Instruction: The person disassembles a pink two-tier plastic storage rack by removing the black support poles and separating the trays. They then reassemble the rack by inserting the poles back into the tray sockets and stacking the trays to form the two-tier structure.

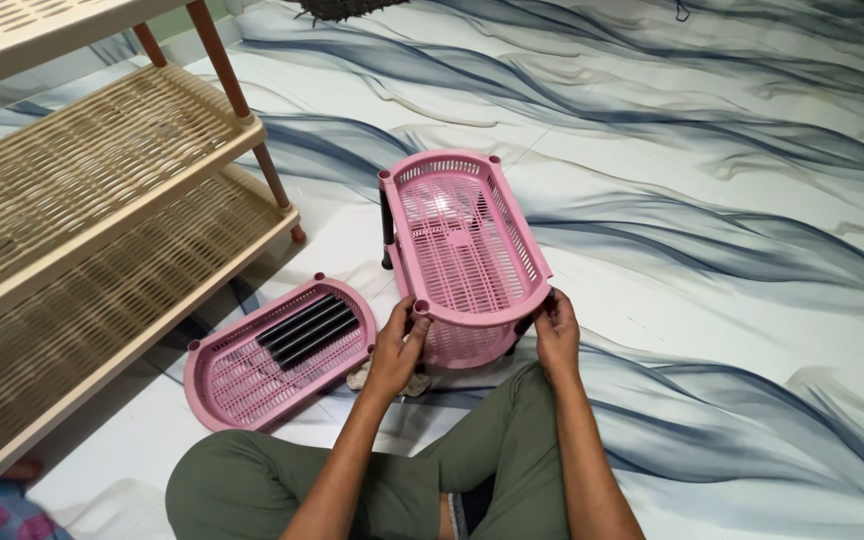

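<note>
Head view: left hand (397, 345) grips the near-left corner of the pink slatted rack tier (464, 245), fingers curled round the corner socket. Right hand (556, 333) clamps the near-right corner, fingers wrapped on the rim. Tier stands on black legs (387, 228) over a lower tier, on the marbled floor (732, 200), just ahead of the knees. Second pink tray (277, 352) lies flat to the left, holding black tubes (307, 325). Beige shelf rack (82, 220) stands far left.
</note>
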